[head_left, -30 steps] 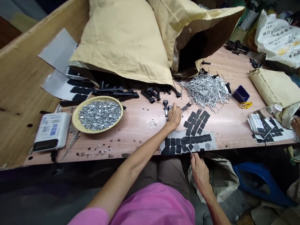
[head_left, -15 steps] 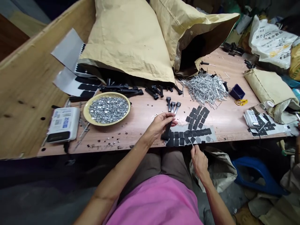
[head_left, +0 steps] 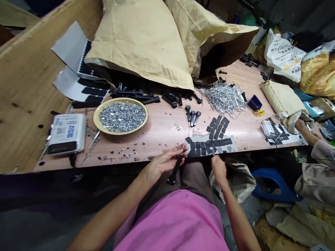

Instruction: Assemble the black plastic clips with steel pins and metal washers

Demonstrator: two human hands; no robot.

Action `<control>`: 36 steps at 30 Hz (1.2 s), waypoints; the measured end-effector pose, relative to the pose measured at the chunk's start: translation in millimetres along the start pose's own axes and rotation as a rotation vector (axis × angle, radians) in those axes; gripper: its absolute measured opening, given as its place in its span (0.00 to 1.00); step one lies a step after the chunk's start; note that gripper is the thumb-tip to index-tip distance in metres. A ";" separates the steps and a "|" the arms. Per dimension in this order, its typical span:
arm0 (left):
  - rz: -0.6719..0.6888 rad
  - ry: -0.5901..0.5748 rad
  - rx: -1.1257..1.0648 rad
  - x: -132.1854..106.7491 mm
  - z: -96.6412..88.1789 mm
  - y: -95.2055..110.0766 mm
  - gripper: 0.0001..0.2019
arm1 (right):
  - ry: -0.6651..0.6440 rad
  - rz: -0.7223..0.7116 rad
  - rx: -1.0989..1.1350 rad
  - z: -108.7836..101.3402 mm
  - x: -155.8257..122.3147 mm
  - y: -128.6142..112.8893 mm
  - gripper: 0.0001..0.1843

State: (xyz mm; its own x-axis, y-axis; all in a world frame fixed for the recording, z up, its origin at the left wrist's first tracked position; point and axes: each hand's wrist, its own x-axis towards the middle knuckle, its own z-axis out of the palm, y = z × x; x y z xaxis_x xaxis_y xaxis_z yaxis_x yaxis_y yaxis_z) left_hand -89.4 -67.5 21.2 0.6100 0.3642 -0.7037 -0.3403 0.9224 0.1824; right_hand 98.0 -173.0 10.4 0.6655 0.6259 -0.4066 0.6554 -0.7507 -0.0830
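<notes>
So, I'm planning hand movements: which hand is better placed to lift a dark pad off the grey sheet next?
Probably the right hand: it's near the grey sheet and its dark pads, though its grip is blurred. The left hand is occupied, holding a black piece with a metal rod.

1 held blk. pc. (head_left: 174, 171), 1 yel. bowl (head_left: 117, 132), 1 blu. box (head_left: 254, 103)

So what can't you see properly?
In the head view:
Inside the wide-open paper sack: shadow hides it.
The shape of the thin tool: blurred, mostly covered by the right hand.
Where the grey sleeve leads: cut off by right edge.
Small print on the white box: too tiny.
</notes>
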 end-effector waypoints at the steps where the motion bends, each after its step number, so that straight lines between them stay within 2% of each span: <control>1: -0.006 0.025 -0.017 1.1 0.3 -2.3 0.09 | -0.022 -0.026 0.032 5.4 -4.8 -5.0 0.15; 4: -0.036 0.053 -0.042 5.0 1.5 -4.2 0.06 | -0.089 -0.096 0.210 11.6 -9.3 -12.8 0.14; 6: -0.051 0.046 -0.038 6.9 1.5 -3.4 0.07 | -0.108 -0.089 0.297 8.7 -4.8 -12.7 0.16; 10: -0.055 0.043 0.034 7.3 0.1 -5.1 0.06 | -0.195 -0.078 0.440 5.3 3.2 -13.7 0.14; 12: -0.017 0.013 0.115 6.2 -1.4 -7.2 0.04 | -0.244 -0.056 0.530 6.0 2.9 -15.4 0.14; 16: 0.151 -0.064 0.258 4.3 -5.1 -6.2 0.09 | -0.354 0.031 0.702 7.4 -3.0 -16.6 0.13; 20: 0.253 -0.030 0.319 5.4 -6.6 -2.1 0.11 | -0.431 0.064 0.859 8.7 -3.9 -15.5 0.10; 28: 0.309 -0.013 0.368 12.9 -2.3 -8.9 0.14 | -0.539 0.123 1.048 26.7 -6.5 -19.3 0.11; 30: 0.304 -0.015 0.367 14.3 -2.7 -10.1 0.15 | -0.523 0.153 1.077 25.3 -7.2 -9.4 0.12; 32: 0.298 -0.006 0.362 15.4 -4.1 -10.7 0.16 | -0.495 0.181 1.097 22.1 -6.5 13.1 0.15; 34: 0.301 0.009 0.353 16.2 -6.1 -11.3 0.16 | -0.440 0.199 1.109 21.5 -3.5 47.8 0.17; 36: 0.312 0.034 0.343 17.0 -8.1 -12.4 0.16 | -0.293 0.224 1.134 25.4 3.6 88.8 0.22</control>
State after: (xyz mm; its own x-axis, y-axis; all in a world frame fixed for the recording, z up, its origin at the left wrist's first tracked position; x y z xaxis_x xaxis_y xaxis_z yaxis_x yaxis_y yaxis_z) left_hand -80.5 -73.7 1.4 0.4908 0.6318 -0.6000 -0.2442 0.7608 0.6013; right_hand 149.5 -242.8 -21.5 0.5213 0.4960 -0.6944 -0.2523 -0.6878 -0.6807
